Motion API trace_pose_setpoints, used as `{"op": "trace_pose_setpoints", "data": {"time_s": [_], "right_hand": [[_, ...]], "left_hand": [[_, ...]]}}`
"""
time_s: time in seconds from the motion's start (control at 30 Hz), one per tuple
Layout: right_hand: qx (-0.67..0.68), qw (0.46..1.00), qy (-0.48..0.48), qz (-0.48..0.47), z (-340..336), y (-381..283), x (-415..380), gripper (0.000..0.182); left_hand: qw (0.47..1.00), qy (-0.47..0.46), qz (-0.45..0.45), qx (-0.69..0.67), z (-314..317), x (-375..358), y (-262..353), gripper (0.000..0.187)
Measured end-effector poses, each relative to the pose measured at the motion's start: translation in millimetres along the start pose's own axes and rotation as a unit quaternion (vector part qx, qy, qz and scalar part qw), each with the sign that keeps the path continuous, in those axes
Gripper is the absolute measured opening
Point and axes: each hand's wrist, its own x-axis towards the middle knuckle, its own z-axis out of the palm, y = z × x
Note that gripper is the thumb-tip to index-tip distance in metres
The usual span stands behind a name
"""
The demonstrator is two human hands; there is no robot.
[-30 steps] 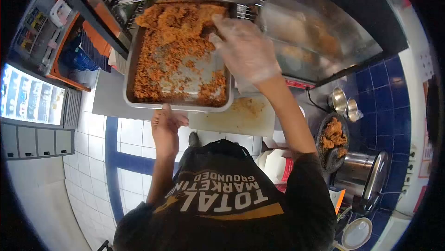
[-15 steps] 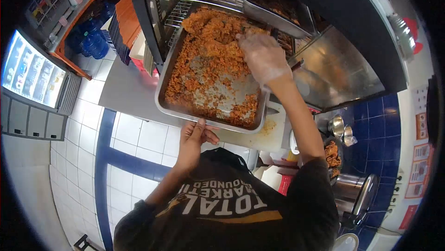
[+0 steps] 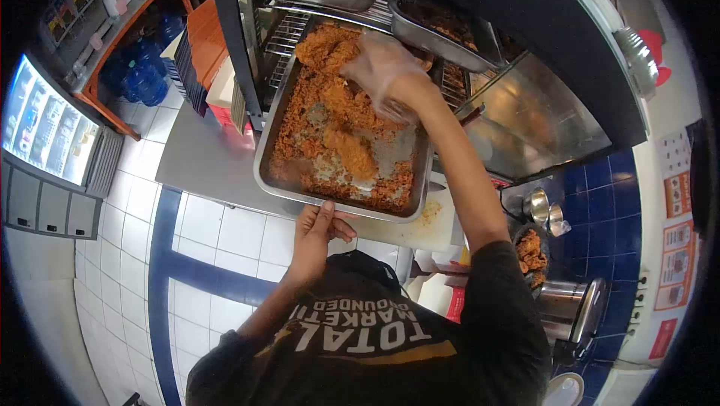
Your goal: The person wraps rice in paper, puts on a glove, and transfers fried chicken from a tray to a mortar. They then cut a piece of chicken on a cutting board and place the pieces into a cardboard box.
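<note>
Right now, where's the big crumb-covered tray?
The metal tray is upper centre in the head view, with the wire rack showing around its far end, the left hand at its near rim and the gloved right hand over its far right part.

The metal tray (image 3: 379, 215) holds orange crumbs (image 3: 296, 125); crusty fried pieces (image 3: 351, 154) lie at its far end and middle.

Tray (image 3: 379, 215): smooth metal, shiny rim. Fried pieces (image 3: 330, 47): rough, crumbly. Glove (image 3: 382, 72): thin see-through plastic, wrinkled. Shirt (image 3: 360, 372): matt cloth. Wall tiles (image 3: 589, 226) glossy, floor tiles (image 3: 214, 224) smooth. Bowls (image 3: 535, 205), from here: polished metal. Pot (image 3: 559, 299): shiny metal.
</note>
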Motion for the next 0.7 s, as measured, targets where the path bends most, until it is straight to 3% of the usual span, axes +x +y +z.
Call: {"op": "trace_pose_setpoints", "data": {"time_s": [0.1, 0.17, 0.2, 0.27, 0.4, 0.5, 0.57, 0.6, 0.7], "right_hand": [[-0.014, 0.998, 0.034, -0.06, 17, 12, 33, 0.04], [0.007, 0.998, -0.058, -0.037, 16, 11, 39, 0.052], [0.006, 0.998, -0.059, -0.036, 17, 13, 42, 0.052], [0.139, 0.982, -0.114, -0.062, 16, 16, 45, 0.062], [0.136, 0.988, -0.07, -0.029, 6, 4, 30, 0.061], [0.044, 0.997, -0.065, 0.015, 8, -5, 22, 0.061], [0.115, 0.991, 0.023, -0.069, 33, 10, 28, 0.06], [0.133, 0.99, -0.038, -0.017, 30, 5, 28, 0.055], [0.102, 0.994, -0.004, 0.026, 22, -6, 14, 0.049]], "left_hand": [[1.0, -0.016, 0.018, -0.015, -3, 1, -3, 0.048], [1.0, -0.016, 0.014, -0.015, -3, 1, -2, 0.048], [1.0, -0.016, 0.006, -0.013, -3, 1, -1, 0.048], [1.0, -0.016, 0.002, -0.012, -1, -1, 4, 0.047], [1.0, -0.024, -0.016, -0.011, -4, 1, 3, 0.046], [0.999, -0.029, -0.028, -0.019, -5, 1, 5, 0.045], [0.998, -0.05, -0.035, -0.008, -7, 1, 11, 0.044], [0.997, -0.066, -0.038, -0.003, -6, 1, 13, 0.043], [0.997, -0.044, -0.059, 0.017, -8, 1, 12, 0.043]]}}
